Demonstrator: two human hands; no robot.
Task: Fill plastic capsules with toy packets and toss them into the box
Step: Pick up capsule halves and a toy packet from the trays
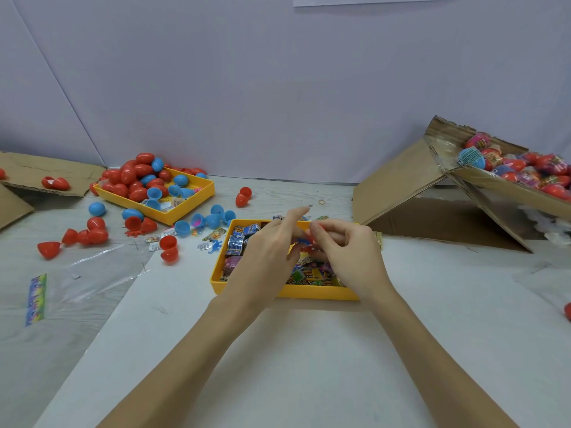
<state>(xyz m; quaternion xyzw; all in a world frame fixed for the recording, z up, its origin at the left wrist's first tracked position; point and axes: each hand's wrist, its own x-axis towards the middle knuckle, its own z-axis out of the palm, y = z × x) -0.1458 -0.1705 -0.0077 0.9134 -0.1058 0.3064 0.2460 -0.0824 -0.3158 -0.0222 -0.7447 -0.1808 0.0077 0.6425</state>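
I have both hands over the near yellow tray (284, 292) in the centre of the frame, which is packed with small printed toy packets (244, 233). My right hand (346, 251) has its fingers curled round a red capsule (312, 239), of which only slivers show between the fingers, and a bit of blue shows at its left edge; whether that is a packet or a toy I cannot tell. My left hand (265, 257) meets it there, thumb and middle fingers pinching at the same capsule while the index finger sticks out straight toward the top of the frame. At the upper left, a second yellow tray (173, 216) is heaped with red and blue capsule halves (139, 177), and more halves lie scattered on the table (278, 366) around it. At the right edge, a tilted cardboard box (432, 186) holds filled, wrapped capsules (525, 171). A clear plastic bag (99, 273) lies flat at lower left.
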